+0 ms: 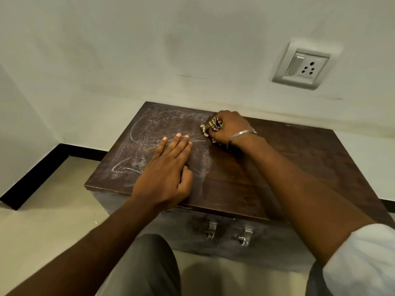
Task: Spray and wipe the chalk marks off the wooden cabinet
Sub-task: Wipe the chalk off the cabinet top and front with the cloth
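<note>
**Chalk marks half gone: wiping under way on the cabinet top**

Chalk marks (149,133) are what we are after, and we take the scene from our knees outward. Nearest us, the front face of the wooden cabinet (299,167) shows two metal latches (228,232), both hanging down. Just above them our left hand (164,174) lies flat on the top, fingers stretched forward and close together, thumb tucked in, holding nothing; we judge it is bracing us or steadying the cabinet. It rests on the chalked half, with its fingertips over a looping line.

Farther back, our right hand (229,129), a metal bangle (242,135) at its wrist, is closed tight around a bunched striped cloth (211,127), pressed to the wood near the rear edge. The cloth sits at the boundary: to its right the top looks dark and mostly clean, to its left the white loops and a dusty haze remain, reaching to the left and front-left edges.

So we judge the step in hand to be the wiping, roughly half done. No spray bottle is in view. The next move calls for dragging the cloth leftward across the loops with firm pressure, and lifting our left hand out of the way, since chalk lies beneath it.

Beyond the cabinet, a wall socket (301,66) sits on the pale wall.
</note>
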